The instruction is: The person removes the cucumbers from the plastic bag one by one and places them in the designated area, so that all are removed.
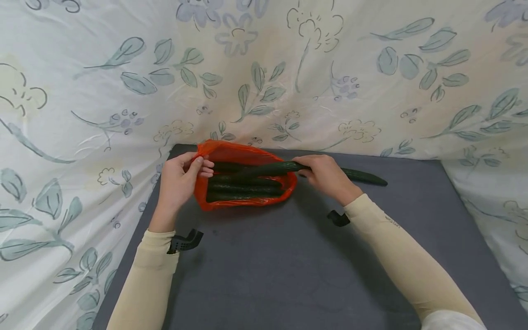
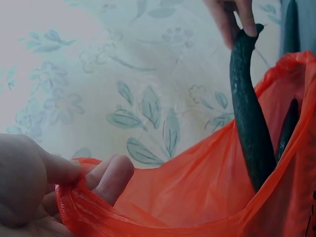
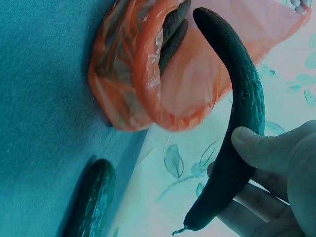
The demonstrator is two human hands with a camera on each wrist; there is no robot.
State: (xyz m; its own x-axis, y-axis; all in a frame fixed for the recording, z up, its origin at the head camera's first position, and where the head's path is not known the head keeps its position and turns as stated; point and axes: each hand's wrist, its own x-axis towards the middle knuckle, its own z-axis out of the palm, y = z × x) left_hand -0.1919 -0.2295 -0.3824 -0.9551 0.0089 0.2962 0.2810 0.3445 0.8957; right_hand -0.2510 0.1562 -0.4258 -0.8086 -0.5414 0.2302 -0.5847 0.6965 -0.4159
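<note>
An orange-red plastic bag (image 1: 247,205) lies open on the dark table, with several cucumbers (image 1: 243,188) side by side inside. My left hand (image 1: 179,176) pinches the bag's rim at its left end, thumb on one side and fingers on the other. In my right hand (image 1: 327,176) is a long, slightly curved cucumber (image 1: 268,169), gripped near its stem end. Its far end reaches left over the bag's mouth and overlaps the cucumbers inside. The right wrist view shows thumb (image 3: 256,148) and fingers on opposite sides of this cucumber.
Another cucumber (image 1: 365,177) lies on the dark table (image 1: 280,266), right of the bag and partly behind my right hand. A flower-patterned cloth (image 1: 264,91) rises behind the table's back edge and hangs along both sides.
</note>
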